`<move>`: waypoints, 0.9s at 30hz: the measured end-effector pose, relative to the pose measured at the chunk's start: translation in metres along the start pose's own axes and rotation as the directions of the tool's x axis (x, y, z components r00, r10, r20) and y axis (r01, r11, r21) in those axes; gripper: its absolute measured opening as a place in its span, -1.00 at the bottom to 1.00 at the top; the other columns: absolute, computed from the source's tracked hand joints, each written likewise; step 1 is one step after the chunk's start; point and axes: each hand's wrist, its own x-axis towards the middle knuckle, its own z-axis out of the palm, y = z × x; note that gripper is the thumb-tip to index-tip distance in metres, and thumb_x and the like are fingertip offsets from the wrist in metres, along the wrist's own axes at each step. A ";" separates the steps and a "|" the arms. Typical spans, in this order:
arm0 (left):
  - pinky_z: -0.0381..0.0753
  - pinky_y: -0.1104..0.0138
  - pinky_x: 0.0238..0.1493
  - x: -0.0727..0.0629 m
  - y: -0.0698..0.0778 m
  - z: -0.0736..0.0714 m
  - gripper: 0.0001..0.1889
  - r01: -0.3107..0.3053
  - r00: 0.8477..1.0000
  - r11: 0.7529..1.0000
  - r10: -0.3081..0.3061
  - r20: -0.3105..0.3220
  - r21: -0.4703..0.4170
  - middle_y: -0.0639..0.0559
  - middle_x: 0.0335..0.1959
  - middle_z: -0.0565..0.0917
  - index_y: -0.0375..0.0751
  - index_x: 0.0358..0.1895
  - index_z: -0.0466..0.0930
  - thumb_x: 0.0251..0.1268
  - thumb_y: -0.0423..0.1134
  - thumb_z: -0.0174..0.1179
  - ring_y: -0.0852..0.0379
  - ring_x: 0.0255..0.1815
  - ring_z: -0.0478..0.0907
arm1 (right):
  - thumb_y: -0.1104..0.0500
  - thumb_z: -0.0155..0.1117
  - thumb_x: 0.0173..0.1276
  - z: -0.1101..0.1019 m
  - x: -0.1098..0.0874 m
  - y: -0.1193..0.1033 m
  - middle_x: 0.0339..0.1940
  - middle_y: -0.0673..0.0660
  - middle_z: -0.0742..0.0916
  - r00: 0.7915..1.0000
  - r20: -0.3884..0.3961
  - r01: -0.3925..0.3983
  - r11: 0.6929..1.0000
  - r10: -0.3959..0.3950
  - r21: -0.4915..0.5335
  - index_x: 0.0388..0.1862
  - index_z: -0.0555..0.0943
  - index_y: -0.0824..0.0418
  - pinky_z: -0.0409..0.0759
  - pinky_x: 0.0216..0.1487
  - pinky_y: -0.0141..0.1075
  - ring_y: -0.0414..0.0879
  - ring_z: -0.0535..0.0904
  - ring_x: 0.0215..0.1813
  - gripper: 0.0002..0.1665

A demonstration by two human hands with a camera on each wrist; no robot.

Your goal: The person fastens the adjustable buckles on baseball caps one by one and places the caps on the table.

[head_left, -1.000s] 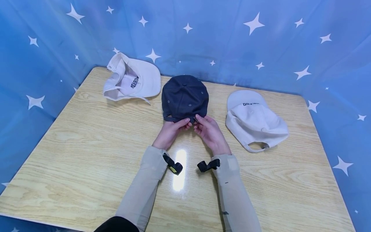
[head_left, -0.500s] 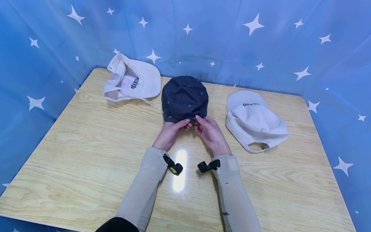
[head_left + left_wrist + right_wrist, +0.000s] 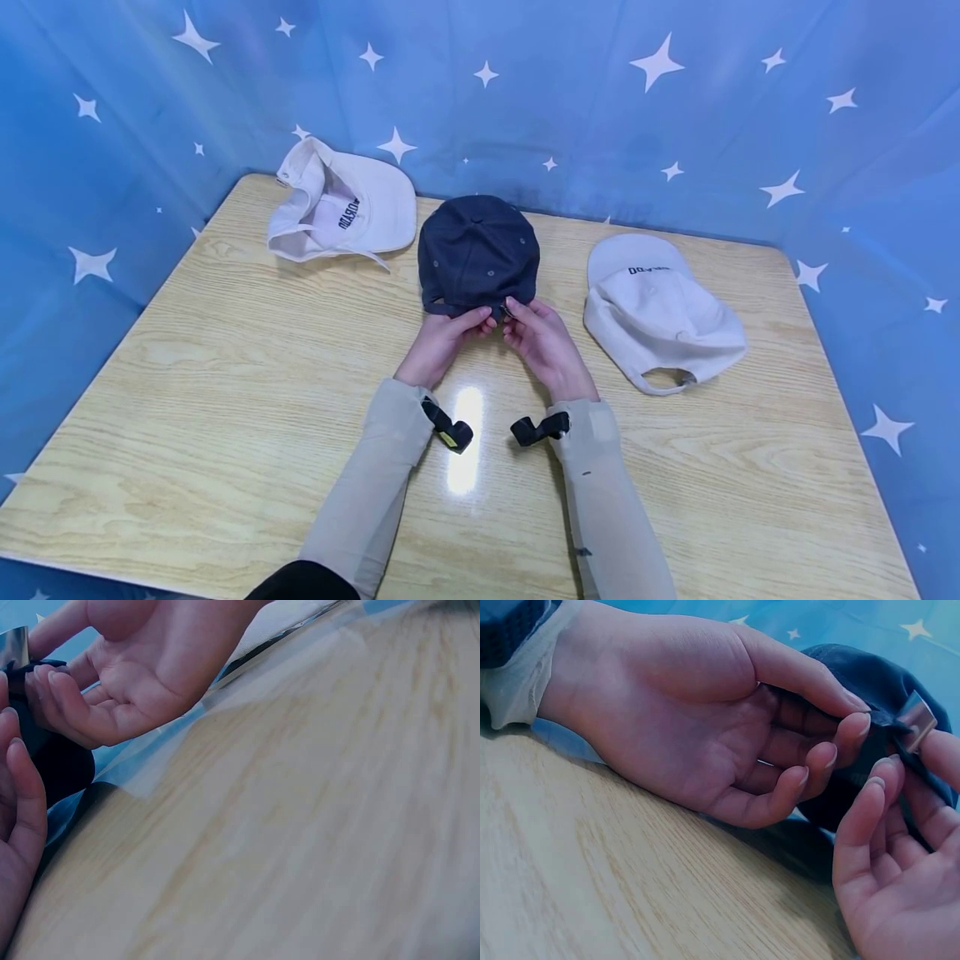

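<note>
A dark navy baseball cap (image 3: 478,250) sits crown up at the middle back of the table, its rear strap toward me. My left hand (image 3: 438,342) pinches that strap between thumb and forefinger. Close beside it, my right hand (image 3: 547,346) pinches the strap at its silver metal buckle (image 3: 919,724). In the right wrist view the left hand (image 3: 690,712) shows its palm, and the right hand (image 3: 907,877) comes in from the lower right. The left wrist view catches the right hand (image 3: 150,675) with fingers curled at the strap; the cap's brim is hidden.
At the back left, a white cap (image 3: 386,200) lies with its inside showing. Another white cap (image 3: 667,308) lies to the right, brim toward the back. A blue starred curtain (image 3: 525,108) hangs behind the wooden table (image 3: 225,433).
</note>
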 end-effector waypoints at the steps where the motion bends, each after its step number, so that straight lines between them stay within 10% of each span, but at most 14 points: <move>1: 0.50 0.21 -0.20 0.000 0.000 0.000 -0.72 0.000 1.000 1.000 0.000 0.001 0.001 -0.15 -0.41 0.59 -0.29 -0.12 0.47 0.11 -0.30 0.23 0.05 -0.38 0.53 | 0.19 0.26 0.18 0.000 0.000 0.000 -0.51 0.04 0.62 1.000 0.000 0.001 1.000 -0.001 -0.001 -0.42 0.54 0.18 0.47 -0.42 -0.42 -0.17 0.48 -0.49 -0.90; 27: 0.54 0.28 -0.24 0.001 -0.001 0.001 -0.73 0.027 0.999 1.000 -0.027 -0.035 0.003 -0.12 -0.35 0.59 -0.31 -0.15 0.47 0.06 -0.35 0.26 0.07 -0.39 0.54 | 0.20 0.30 0.14 0.001 0.000 0.001 -0.51 0.04 0.60 1.000 -0.010 -0.010 1.000 0.010 0.007 -0.43 0.55 0.20 0.48 -0.42 -0.41 -0.16 0.49 -0.49 -0.89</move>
